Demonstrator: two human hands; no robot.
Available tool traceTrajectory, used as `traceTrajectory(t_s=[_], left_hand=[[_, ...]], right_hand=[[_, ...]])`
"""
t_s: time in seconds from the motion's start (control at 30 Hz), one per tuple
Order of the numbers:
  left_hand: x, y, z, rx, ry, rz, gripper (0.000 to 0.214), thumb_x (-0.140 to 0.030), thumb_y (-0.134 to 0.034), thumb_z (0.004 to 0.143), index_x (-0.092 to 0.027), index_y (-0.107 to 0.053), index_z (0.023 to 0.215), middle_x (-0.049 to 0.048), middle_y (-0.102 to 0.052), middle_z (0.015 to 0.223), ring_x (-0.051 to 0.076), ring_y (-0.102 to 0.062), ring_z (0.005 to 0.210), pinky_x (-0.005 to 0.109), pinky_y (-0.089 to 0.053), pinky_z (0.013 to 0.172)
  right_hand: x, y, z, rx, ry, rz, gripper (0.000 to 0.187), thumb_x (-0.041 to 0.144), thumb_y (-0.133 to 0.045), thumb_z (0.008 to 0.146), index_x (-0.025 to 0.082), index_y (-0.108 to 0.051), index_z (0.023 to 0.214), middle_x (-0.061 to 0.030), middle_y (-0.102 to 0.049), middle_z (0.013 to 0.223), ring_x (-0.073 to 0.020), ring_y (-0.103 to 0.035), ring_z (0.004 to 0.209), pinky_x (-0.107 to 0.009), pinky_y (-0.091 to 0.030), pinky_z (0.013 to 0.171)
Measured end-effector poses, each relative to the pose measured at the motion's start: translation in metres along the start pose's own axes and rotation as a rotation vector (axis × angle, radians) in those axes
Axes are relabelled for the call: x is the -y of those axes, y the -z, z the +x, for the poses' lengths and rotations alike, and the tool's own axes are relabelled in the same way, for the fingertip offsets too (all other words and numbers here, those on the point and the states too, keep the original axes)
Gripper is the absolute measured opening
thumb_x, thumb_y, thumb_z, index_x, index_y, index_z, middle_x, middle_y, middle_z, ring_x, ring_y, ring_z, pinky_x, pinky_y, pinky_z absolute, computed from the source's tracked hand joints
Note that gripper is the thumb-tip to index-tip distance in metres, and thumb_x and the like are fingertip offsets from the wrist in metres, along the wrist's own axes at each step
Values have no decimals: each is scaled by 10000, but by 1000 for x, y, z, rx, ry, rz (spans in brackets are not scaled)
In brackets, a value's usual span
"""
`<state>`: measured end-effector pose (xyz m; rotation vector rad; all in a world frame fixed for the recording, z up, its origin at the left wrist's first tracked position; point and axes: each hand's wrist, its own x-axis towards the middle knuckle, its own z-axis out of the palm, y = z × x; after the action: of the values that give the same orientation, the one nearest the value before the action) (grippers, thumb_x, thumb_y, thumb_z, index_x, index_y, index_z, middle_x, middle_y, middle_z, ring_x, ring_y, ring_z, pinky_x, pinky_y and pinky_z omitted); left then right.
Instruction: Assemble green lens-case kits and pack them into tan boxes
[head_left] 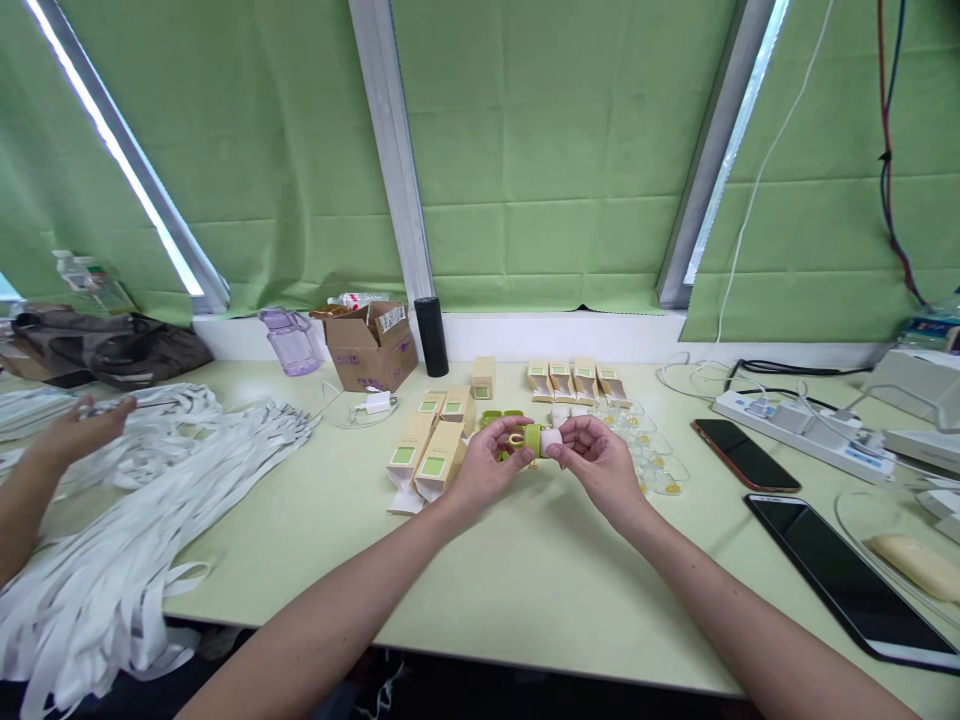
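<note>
My left hand (491,462) is closed on a small green cap-like piece (532,440) with a ring loop at its left end. In my right hand (600,462), the fingertips pinch a white cylindrical piece (551,442) that meets the green one end to end. Whether the two are joined, I cannot tell. More green pieces (512,413) lie just behind my hands, partly hidden. Several clear plastic pieces with yellow bits (660,465) are beside my right hand. Kraft paper boxes with green labels (442,460) lie near my left hand.
More small boxes (577,380) stand at the back. White straps (150,520) are heaped on the left, where another person's hand (90,432) works. A tablet (847,570), a phone (745,454) and a power strip (802,435) lie right. A carton (371,350) stands behind.
</note>
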<state>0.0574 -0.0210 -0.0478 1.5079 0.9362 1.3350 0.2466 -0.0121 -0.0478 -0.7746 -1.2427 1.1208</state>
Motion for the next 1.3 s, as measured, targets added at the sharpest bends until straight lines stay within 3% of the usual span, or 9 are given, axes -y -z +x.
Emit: traceTrajectory(t_s=[0.13, 0.3, 0.53, 0.73, 0.9, 1.07, 1.2, 1.3], left_hand=[[-1, 0, 0, -2, -6, 31, 744, -677, -907, 721, -157, -715, 1217, 149, -757, 1163, 245, -710, 1026, 346, -558, 860], [1, 1, -1, 12, -32, 68, 716, -674, -884, 756, -165, -705, 1226, 144, -738, 1161, 258, -703, 1034, 368, -567, 867], [0, -2, -11, -36, -57, 323, 549, -528, -868, 843, -224, -684, 1261, 128, -647, 1300, 281, -646, 1163, 438, -537, 1011], [-4, -10, -17, -88, -244, 488, 612, -422, -874, 855, -270, -607, 1385, 129, -569, 1410, 334, -511, 1387, 498, -438, 1172], [0, -12, -19, -34, -312, 498, 478, -328, -782, 940, -258, -580, 1367, 129, -599, 1390, 309, -575, 1322, 474, -464, 1138], [2, -15, -22, -52, -232, 371, 567, -398, -774, 951, -247, -554, 1452, 145, -600, 1464, 318, -584, 1354, 471, -452, 1168], [4, -13, -16, -3, -133, 24, 620, -461, -779, 949, -196, -570, 1469, 173, -626, 1450, 312, -603, 1355, 450, -477, 1157], [3, -7, -9, 42, -47, -185, 639, -494, -838, 887, -165, -642, 1399, 165, -689, 1334, 290, -650, 1250, 399, -528, 1054]], right_hand=[[0, 0, -1, 21, -2, 9, 539, 544, -998, 612, 229, -696, 929, -8, -719, 770, -170, -660, 689, -303, -549, 636], [1, 1, -3, 70, 36, -61, 540, 547, -920, 728, 227, -759, 1132, -5, -713, 762, -161, -628, 658, -311, -538, 633], [-3, 1, -4, 50, 57, -98, 442, 562, -865, 788, 213, -810, 1054, 7, -661, 705, -156, -596, 620, -319, -547, 616], [-8, -5, -9, 53, 19, -65, 429, 544, -879, 783, 239, -795, 1072, -28, -751, 827, -192, -670, 696, -344, -598, 646], [-7, -8, -14, 57, 36, -91, 417, 575, -859, 808, 243, -780, 1048, -36, -766, 840, -223, -722, 753, -369, -641, 685], [-9, -5, -17, 89, 86, -121, 362, 562, -793, 908, 238, -746, 1061, -36, -760, 857, -207, -731, 738, -375, -647, 733], [-6, -1, -18, 96, 208, -262, 367, 528, -771, 937, 234, -735, 1154, -60, -760, 939, -216, -722, 809, -371, -641, 733], [-3, 2, -19, 102, 345, -422, 345, 440, -745, 965, 253, -710, 1253, -76, -738, 1010, -229, -711, 864, -359, -632, 699]])
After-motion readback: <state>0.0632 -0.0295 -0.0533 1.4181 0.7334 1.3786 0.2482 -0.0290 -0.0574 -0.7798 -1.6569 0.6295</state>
